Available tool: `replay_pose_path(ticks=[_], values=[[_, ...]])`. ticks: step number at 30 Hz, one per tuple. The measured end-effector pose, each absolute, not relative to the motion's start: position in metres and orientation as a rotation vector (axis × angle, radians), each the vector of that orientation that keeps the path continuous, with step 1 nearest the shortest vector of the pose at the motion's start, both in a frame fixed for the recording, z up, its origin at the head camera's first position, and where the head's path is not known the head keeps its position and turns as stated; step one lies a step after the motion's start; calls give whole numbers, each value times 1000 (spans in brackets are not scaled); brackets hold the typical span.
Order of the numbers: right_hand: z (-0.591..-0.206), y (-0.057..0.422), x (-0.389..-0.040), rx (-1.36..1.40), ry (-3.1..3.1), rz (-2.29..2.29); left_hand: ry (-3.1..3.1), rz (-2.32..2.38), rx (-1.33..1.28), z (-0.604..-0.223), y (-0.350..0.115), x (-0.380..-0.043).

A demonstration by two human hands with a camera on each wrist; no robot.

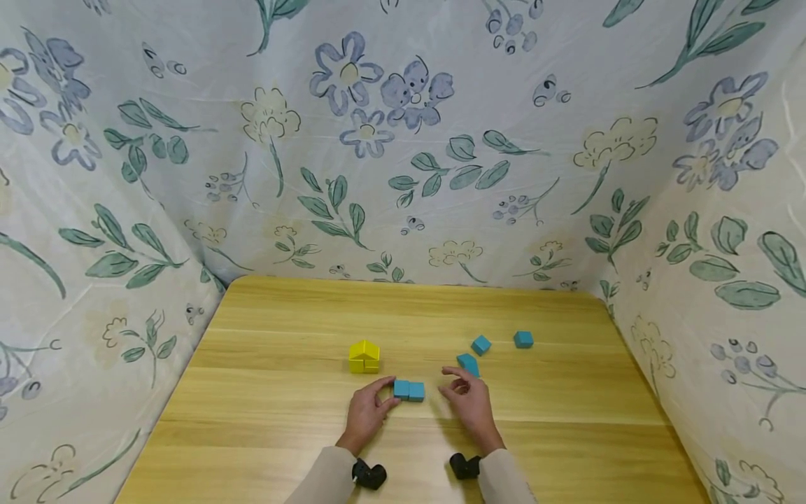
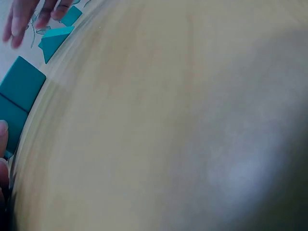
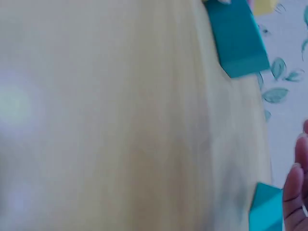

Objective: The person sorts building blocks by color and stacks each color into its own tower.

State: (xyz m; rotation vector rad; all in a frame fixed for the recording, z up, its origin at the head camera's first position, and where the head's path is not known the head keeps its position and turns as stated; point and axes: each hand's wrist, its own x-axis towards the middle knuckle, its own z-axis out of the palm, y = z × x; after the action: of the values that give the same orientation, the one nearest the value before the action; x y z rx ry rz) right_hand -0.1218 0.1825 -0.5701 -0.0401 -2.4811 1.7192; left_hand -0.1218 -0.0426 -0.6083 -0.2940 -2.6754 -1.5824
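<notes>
Two blue cube blocks sit side by side on the table, a left cube (image 1: 401,390) and a right cube (image 1: 417,391). My left hand (image 1: 366,413) pinches the left cube between thumb and fingers. In the left wrist view the paired blue blocks (image 2: 24,82) show at the left edge, touching, with fingertips against the nearer one. To the right of the pair, my right hand (image 1: 469,406) hovers with loosely bent fingers and nothing between them. Just beyond that hand lies a blue triangular block (image 1: 467,364), partly hidden by it in the head view.
A small yellow block house (image 1: 364,357) with a pointed top stands behind my left hand. Two more blue blocks lie at the back right, one turned cube (image 1: 481,345) and one farther cube (image 1: 523,339). Floral cloth (image 1: 403,210) walls the wooden table (image 1: 283,322) behind and on both sides.
</notes>
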Motion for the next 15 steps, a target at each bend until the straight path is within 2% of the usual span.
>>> replay_pose_path(ticks=[15], values=[[-558, 250, -152, -359, -2306, 1498, -2671, -1579, -309, -609, -44, -121]])
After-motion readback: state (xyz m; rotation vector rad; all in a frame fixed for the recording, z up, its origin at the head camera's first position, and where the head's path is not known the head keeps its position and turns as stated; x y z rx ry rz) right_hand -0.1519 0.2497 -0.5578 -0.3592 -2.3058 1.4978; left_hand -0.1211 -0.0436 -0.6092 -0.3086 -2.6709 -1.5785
